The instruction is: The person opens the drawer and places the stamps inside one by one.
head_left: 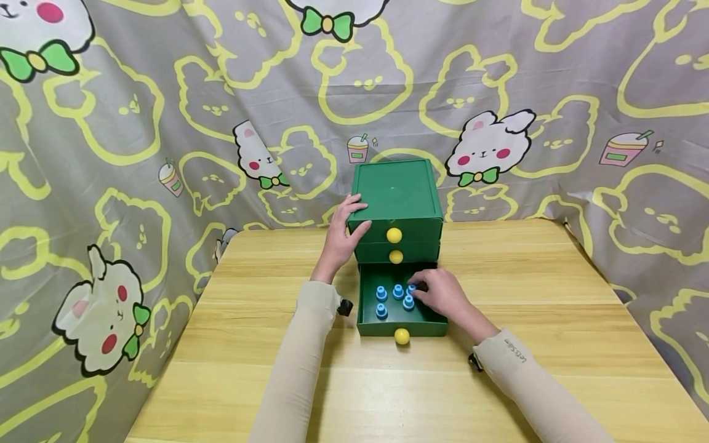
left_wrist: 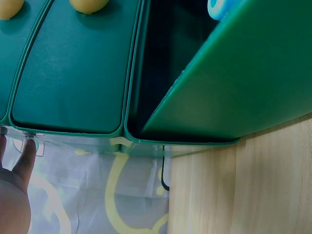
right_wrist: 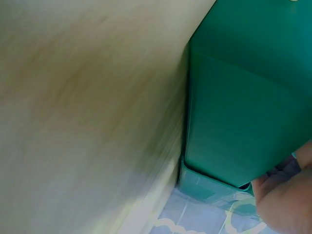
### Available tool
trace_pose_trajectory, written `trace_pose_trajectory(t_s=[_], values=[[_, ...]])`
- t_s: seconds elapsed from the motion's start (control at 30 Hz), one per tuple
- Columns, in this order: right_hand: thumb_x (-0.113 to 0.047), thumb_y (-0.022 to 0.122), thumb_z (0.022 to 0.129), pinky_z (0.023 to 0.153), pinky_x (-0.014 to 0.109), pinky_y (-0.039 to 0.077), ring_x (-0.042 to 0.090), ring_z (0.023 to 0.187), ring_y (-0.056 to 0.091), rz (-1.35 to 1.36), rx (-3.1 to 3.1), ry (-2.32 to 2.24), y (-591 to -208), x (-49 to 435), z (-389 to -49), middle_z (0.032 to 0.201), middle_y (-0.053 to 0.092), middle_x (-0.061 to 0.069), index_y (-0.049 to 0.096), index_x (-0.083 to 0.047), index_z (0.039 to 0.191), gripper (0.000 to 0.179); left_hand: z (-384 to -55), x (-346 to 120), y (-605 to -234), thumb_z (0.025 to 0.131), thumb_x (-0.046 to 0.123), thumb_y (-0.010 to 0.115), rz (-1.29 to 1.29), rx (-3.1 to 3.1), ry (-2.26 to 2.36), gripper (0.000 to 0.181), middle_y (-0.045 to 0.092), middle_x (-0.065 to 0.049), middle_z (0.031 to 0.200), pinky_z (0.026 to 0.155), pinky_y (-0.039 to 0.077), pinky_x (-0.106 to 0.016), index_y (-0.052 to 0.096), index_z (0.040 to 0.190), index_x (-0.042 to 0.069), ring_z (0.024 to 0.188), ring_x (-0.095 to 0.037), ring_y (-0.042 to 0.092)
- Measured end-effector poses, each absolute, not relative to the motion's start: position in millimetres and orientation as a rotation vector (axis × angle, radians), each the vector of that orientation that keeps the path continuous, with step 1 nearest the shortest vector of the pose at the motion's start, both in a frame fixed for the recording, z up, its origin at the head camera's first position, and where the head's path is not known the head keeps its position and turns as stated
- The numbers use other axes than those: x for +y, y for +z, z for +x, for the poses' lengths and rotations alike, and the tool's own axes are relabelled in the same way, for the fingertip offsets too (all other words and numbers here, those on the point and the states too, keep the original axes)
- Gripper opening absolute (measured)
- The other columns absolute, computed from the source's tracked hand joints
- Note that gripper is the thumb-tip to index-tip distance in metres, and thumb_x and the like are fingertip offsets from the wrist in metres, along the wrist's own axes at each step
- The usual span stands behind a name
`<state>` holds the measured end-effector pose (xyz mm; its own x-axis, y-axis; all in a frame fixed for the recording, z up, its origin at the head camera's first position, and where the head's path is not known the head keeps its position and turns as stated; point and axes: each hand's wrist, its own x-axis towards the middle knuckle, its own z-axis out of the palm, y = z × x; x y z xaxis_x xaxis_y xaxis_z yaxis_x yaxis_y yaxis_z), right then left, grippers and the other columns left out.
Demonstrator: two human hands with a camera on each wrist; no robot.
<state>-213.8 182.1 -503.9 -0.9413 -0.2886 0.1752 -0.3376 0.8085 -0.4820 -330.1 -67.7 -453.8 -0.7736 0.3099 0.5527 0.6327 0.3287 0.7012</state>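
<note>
A green drawer cabinet (head_left: 396,189) with yellow round knobs stands on the table, its bottom drawer (head_left: 370,329) pulled out. Inside that drawer sit several small blue stepped plastic pieces (head_left: 381,311), upright, with round tops. My left hand (head_left: 340,237) rests against the cabinet's upper left edge, fingers on top and thumb near the front; its fingers (left_wrist: 25,163) show at the side in the left wrist view. My right hand (head_left: 445,295) reaches over the drawer's right side and pinches a blue piece (head_left: 411,288) at the back, partly covered by the fingers. In the right wrist view the drawer wall hides the pieces.
Two upper drawers (head_left: 373,231) are closed. The wooden table (head_left: 266,277) extends around the cabinet. A patterned grey curtain (head_left: 299,80) hangs behind it and at both sides.
</note>
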Motion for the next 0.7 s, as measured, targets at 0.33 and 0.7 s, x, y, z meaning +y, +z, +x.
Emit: trace_pose_trajectory(t_s=[0.33, 0.7], values=[[-0.015, 0.084, 0.088, 0.083, 0.041, 0.060, 0.019, 0.087, 0.066, 0.521, -2.896, 0.837, -502.5, 184.3, -210.8, 0.102, 0.077, 0.006, 0.081, -0.010, 0.108, 0.020, -329.3, -67.1, -453.7, 0.101, 0.019, 0.068, -0.831, -2.268, -1.459, 0.038, 0.041, -0.001, 0.163, 0.128, 0.019, -0.055, 0.060, 0.138, 0.016, 0.160, -0.029, 0.021], [-0.015, 0.084, 0.088, 0.082, 0.041, 0.059, 0.018, 0.087, 0.066, 0.551, -2.881, 0.837, -500.6, 187.8, -209.0, 0.101, 0.077, 0.006, 0.081, -0.009, 0.108, 0.021, -328.1, -67.5, -453.2, 0.105, 0.030, 0.063, -0.832, -2.299, -1.413, 0.036, 0.039, 0.009, 0.163, 0.129, 0.019, -0.050, 0.059, 0.140, 0.024, 0.160, -0.014, 0.018]])
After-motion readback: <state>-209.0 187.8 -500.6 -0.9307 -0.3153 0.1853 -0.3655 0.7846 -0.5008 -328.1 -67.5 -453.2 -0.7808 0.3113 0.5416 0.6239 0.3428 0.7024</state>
